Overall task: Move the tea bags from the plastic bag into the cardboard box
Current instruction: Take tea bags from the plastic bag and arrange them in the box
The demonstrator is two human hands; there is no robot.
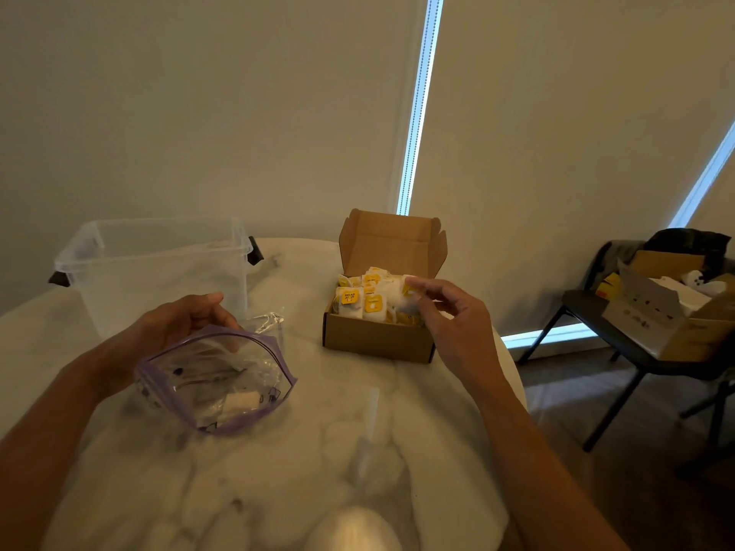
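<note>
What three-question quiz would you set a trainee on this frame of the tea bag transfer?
1. True or false: the cardboard box has its lid standing open.
2. What does the left hand hold? A) a mug B) the plastic bag, by its open mouth C) a spoon
3. How many tea bags are visibly left inside the plastic bag?
Key: 1 true. 2 B. 3 one, a lone tea bag near the bottom; the right hand pinches another tea bag over the box.
</note>
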